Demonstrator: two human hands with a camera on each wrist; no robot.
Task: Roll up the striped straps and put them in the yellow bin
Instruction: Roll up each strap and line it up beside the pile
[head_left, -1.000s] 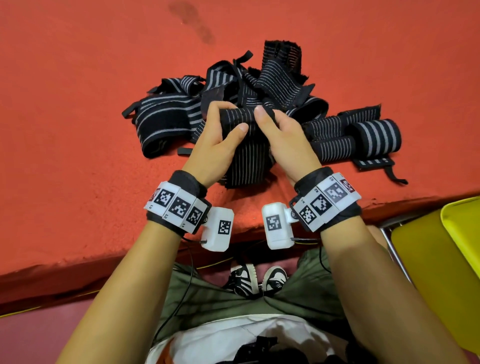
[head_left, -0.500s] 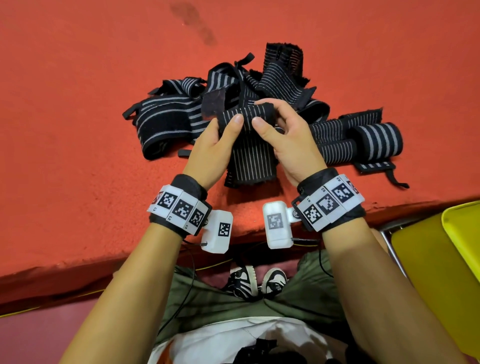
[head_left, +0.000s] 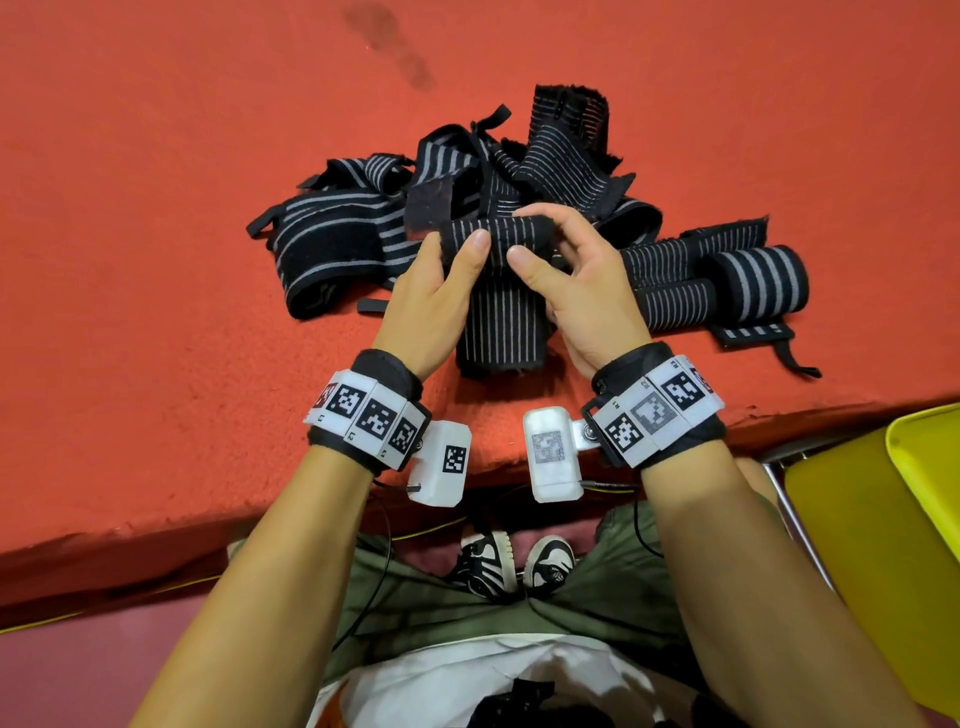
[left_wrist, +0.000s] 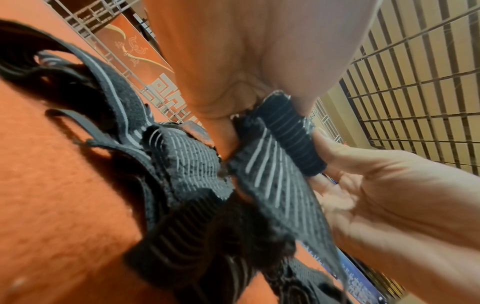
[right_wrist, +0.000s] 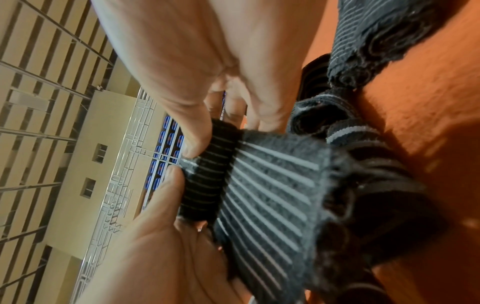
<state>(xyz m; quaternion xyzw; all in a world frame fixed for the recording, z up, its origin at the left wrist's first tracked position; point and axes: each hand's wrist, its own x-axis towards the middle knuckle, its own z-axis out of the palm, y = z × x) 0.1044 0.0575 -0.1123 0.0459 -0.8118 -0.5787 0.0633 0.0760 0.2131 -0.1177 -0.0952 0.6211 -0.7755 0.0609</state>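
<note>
A black strap with thin grey stripes (head_left: 501, 317) hangs between both hands above the red table, its top end wound into a small roll (head_left: 498, 234) (left_wrist: 291, 131) (right_wrist: 207, 176). My left hand (head_left: 441, 280) pinches the roll's left end, thumb on the near side. My right hand (head_left: 566, 270) grips the right end, thumb in front and fingers curled over the top. The loose tail hangs toward me. Behind lies a pile of unrolled striped straps (head_left: 467, 171). The yellow bin (head_left: 883, 530) stands low at the right, off the table.
Two rolled or folded straps (head_left: 753, 280) lie on the red felt table (head_left: 156, 260) right of my hands. The table's front edge (head_left: 234, 525) runs just below my wrists. Below it are my lap and shoes.
The roll at the strap's top has grown a little thicker as both hands turned it. The right fingers now curl over the roll's top; the hanging tail looks shorter.
</note>
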